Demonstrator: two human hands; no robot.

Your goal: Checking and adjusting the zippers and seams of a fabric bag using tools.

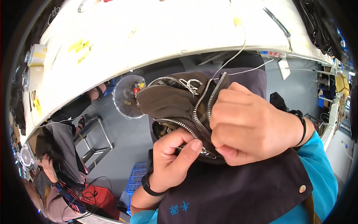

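Note:
A dark brown fabric bag (167, 102) with several silver-toothed zippers rests on my lap against a dark apron (238, 186). My left hand (169, 160) pinches the bag's zipper edge between thumb and fingers, close to a metal zipper pull (207, 152). Curled into a fist, my right hand (253, 125) grips the bag's right side beside an upright zipper end (223, 79). What lies inside its fingers is hidden. A loose silver zipper pull (192, 86) lies on the bag's far side.
Beyond the bag runs a white table (149, 30) with snips (278, 22) and a white cord (244, 41). A clear lined bin (121, 97) stands left of the bag. At lower left are a person (56, 160), a metal stool (95, 143), a blue crate (137, 175) and a red crate (102, 199).

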